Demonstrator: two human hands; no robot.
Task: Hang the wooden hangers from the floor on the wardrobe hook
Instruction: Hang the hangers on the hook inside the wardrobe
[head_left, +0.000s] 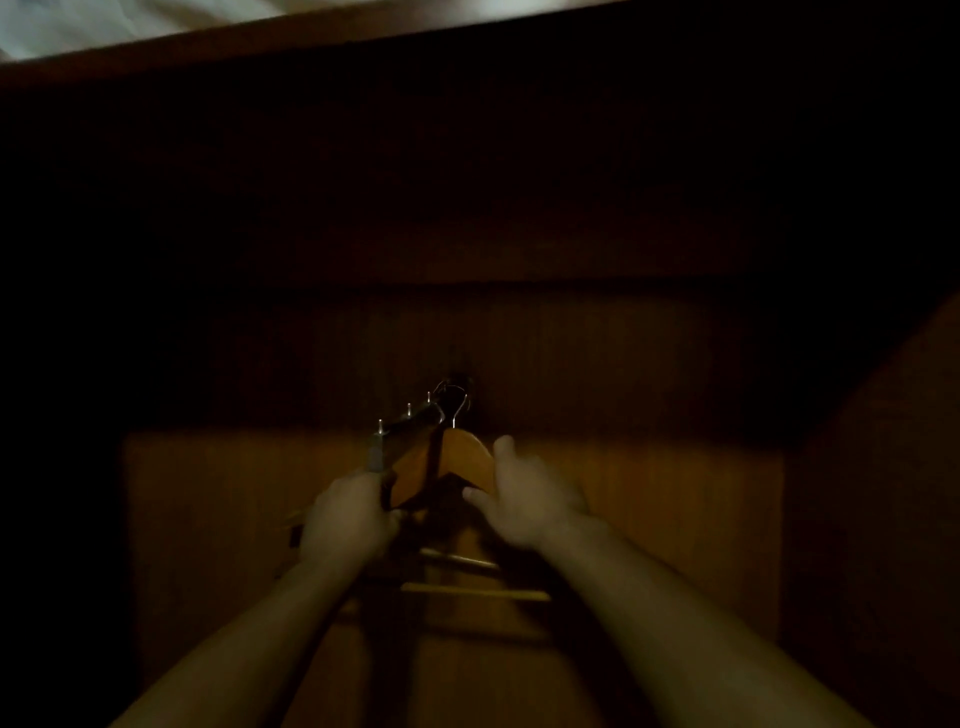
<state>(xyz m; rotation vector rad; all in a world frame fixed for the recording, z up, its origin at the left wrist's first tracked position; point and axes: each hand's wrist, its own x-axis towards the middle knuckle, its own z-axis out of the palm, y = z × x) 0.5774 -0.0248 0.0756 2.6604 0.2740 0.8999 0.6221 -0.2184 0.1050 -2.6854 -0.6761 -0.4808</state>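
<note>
The scene is very dim. A metal wardrobe hook rail with several small pegs sticks out from the back panel toward me. Wooden hangers hang from it by their wire hooks, their lower bars showing between my forearms. My left hand grips the near end of the rail together with a hanger's dark edge. My right hand touches the right shoulder of the front hanger with fingers loosely spread.
Brown wooden wardrobe panels surround the hook, with a side wall at the right. A pale surface shows above the wardrobe's top edge at upper left.
</note>
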